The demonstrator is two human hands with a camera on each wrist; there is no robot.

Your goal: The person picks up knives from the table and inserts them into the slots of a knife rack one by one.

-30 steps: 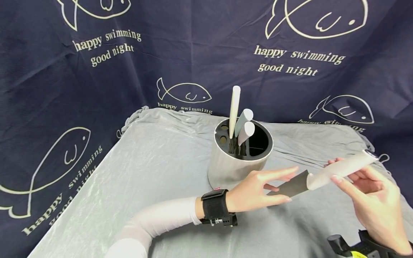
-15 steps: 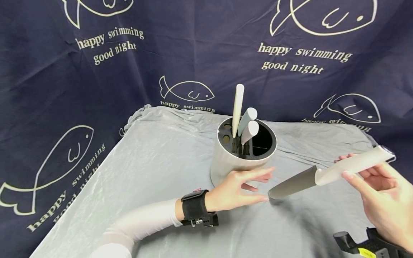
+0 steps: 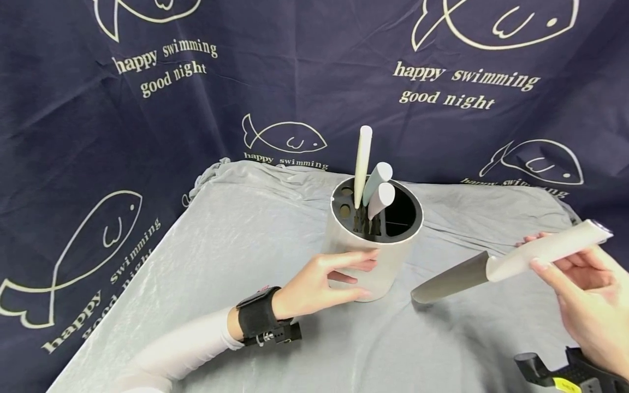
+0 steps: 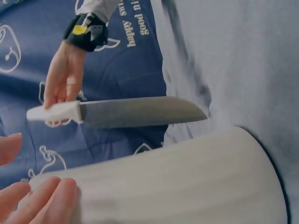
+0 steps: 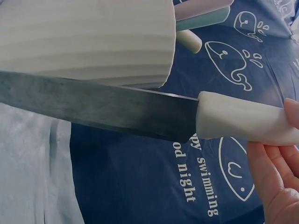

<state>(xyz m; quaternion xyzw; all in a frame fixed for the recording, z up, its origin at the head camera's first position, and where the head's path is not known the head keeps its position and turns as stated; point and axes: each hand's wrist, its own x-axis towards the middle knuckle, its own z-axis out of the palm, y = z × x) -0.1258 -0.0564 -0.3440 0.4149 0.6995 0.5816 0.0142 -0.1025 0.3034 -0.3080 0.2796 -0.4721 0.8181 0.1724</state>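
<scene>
In the head view my right hand (image 3: 587, 297) pinches the white handle of a kitchen knife (image 3: 454, 278) between thumb and fingers. Its broad grey blade slants down and left toward the round knife block, with the edge side facing the cloth. The white ribbed knife block (image 3: 388, 265) stands upright with a black slotted top. My left hand (image 3: 312, 286) is at the block's front left side, fingers extended and spread from the thumb. Whether those fingertips touch the block I cannot tell. The right wrist view shows the knife's blade (image 5: 103, 109) in front of the block's wall.
Three handles rise from the block's slots: a cream one (image 3: 362, 166), a pale green one (image 3: 377, 183) and a pink one (image 3: 381, 201). A grey cloth (image 3: 255, 218) covers the table. Behind it hangs a dark blue curtain (image 3: 275, 65) with fish prints.
My left hand has moved left, away from the blade, to the side of the knife block. My right hand has shifted slightly right with the knife.
</scene>
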